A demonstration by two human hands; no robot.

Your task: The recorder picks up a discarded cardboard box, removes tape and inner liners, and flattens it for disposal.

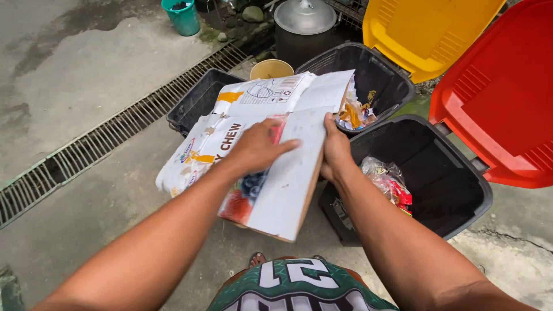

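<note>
wet concrete underfoot; left hand (256, 147) lies flat, fingers spread, on flattened white cardboard box (271, 155); right hand (335, 151) pinches its edge beside red-lidded bin (461, 190).

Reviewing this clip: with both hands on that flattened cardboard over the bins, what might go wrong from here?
1. The flattened cardboard is wider than the mouth of the red-lidded bin, so it may jam or slide off the rim.
2. The right hand grips only one edge and the left hand rests flat on top; the loose sheets could fan out and drop onto the concrete floor.
3. The drain grate lies close by; scraps might fall in.
</note>
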